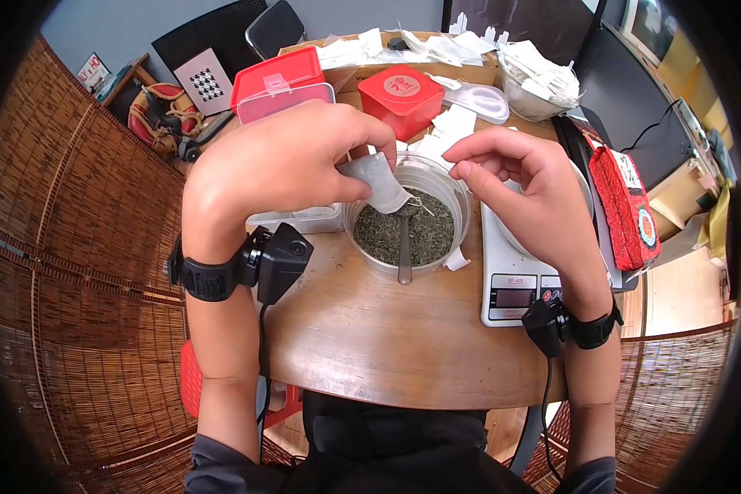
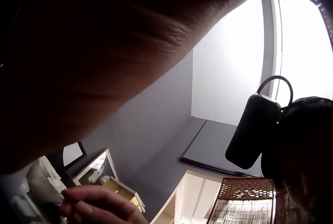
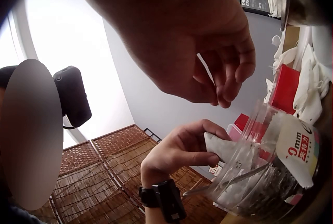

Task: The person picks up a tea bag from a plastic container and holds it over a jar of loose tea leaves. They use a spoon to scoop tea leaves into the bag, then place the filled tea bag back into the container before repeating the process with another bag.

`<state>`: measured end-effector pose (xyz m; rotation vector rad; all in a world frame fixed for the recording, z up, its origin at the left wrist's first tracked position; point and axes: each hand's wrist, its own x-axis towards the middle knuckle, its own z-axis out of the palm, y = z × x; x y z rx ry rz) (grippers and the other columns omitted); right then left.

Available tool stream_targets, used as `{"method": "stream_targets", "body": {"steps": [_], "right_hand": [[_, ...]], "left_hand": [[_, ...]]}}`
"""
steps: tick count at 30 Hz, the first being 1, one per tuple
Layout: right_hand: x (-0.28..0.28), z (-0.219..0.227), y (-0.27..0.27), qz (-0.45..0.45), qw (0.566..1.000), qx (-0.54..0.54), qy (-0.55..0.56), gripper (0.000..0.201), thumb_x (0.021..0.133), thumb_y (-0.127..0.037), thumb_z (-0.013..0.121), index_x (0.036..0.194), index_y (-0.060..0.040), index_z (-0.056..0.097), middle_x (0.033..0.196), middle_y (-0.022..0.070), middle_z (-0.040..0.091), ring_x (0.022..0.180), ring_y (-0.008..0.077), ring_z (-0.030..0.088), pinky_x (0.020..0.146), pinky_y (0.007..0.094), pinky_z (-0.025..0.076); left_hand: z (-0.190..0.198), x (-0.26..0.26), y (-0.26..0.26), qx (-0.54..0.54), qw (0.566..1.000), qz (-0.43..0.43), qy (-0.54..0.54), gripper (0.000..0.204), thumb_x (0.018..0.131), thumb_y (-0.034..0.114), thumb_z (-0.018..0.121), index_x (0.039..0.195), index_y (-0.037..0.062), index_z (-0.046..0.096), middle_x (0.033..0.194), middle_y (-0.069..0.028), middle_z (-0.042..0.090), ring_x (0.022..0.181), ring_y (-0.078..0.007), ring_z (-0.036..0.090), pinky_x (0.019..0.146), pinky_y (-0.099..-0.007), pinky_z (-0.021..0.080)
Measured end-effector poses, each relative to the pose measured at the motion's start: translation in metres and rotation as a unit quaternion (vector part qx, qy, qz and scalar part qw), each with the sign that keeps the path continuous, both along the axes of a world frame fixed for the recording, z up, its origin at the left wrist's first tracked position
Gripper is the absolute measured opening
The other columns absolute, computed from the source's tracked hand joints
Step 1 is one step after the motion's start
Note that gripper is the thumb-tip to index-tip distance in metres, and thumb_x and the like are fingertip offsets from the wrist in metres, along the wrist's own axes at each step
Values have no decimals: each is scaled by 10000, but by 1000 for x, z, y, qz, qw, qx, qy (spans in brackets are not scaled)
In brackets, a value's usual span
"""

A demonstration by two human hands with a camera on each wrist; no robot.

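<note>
My left hand point(image 1: 305, 156) pinches a small white drawstring tea bag point(image 1: 380, 185) between thumb and fingers, tilted over a clear round tub point(image 1: 465, 206). Dried green leaf bits point(image 1: 432, 239) fill the tub's lower part. A metal spoon point(image 1: 405, 251) leans in it, handle towards me, its bowl end at the bag's mouth. My right hand point(image 1: 535, 189) hovers to the right of the tub with loosely bent fingers and holds nothing; thumb and forefinger tips lie close together. The right wrist view shows the left hand point(image 3: 171, 154) and the bag point(image 3: 218, 146) beside the tub.
A white kitchen scale point(image 1: 506, 284) bearing a round container stands at the right, with a red packet point(image 1: 626, 206) beyond it. Behind the tub are a red box point(image 1: 402, 99), a red-lidded container point(image 1: 278, 78) and a bowl heaped with white bags point(image 1: 539, 74).
</note>
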<state>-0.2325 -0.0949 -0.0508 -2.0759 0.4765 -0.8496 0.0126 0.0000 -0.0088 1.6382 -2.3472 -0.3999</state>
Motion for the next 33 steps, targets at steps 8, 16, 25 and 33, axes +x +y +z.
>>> {"method": "stream_targets", "body": {"steps": [8,16,25,33], "right_hand": [[-1,1,-1,4,1000,5,7,142,934,-53,672,1022,33,742,751,-31,655,654,14,533,594,215,450],[0,0,-1,5,1000,-7,5,138,934,-55,670,1016,28,744,729,-32,643,645,14,531,582,214,443],[-1,-1,-1,6,1000,0,11,137,934,-53,667,1016,26,742,716,-33,629,638,13,526,572,214,433],[0,-1,-1,5,1000,-1,17,136,938,-61,668,1017,23,740,706,-36,615,631,14,515,565,215,426]], "left_hand": [[2,-2,0,0,1000,12,-1,324,813,52,794,1119,32,689,973,-121,734,879,-265,702,773,-351,553],[0,-2,-1,-5,1000,13,-3,332,815,62,798,1126,27,687,976,-125,736,877,-267,702,774,-352,555],[0,-2,-2,-9,1000,6,1,319,821,57,787,1123,32,688,964,-125,732,862,-263,700,763,-354,555],[-3,-2,-1,-13,1000,-3,7,317,831,62,783,1132,33,687,950,-134,726,844,-273,692,755,-363,549]]}}
